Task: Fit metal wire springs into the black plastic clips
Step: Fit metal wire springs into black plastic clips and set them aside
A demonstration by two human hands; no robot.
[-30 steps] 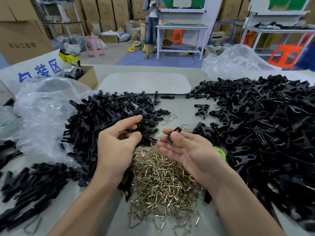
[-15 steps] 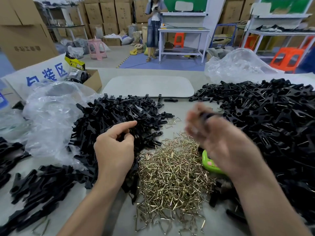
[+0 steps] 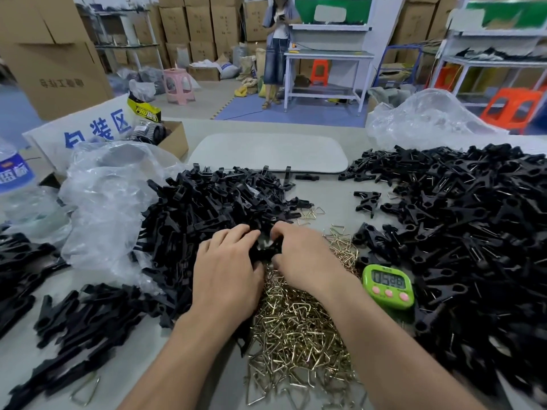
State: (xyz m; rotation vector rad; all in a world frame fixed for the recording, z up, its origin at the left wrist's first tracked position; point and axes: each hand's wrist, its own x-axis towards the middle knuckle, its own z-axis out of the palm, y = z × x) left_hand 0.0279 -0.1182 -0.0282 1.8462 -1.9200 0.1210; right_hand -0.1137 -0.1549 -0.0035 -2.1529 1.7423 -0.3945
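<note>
head view: left hand [image 3: 228, 270] and right hand [image 3: 302, 258] are knuckles up, side by side, at the near edge of the loose clip halves [image 3: 207, 208] and just past the wire springs [image 3: 296, 329]. both grips are closed, with fingers curled down, pinching one black clip [image 3: 265, 250] between them. a pale glint shows at its middle. the fingers cover most of it, so its long axis and which way it points cannot be told.

the loose clip halves are long, flat, matte black bars, heaped and pointing every way. the wire springs are brass-coloured, bent into small triangles and tangled in a heap on the bench [image 3: 328, 196] under the wrists. the assembled clips [image 3: 461, 232] fill the right side in splayed y shapes with thin wire showing. a green timer [image 3: 387, 285] sits between the springs and that heap, by the right wrist. a clear plastic bag [image 3: 109, 202] lies to the left.
</note>
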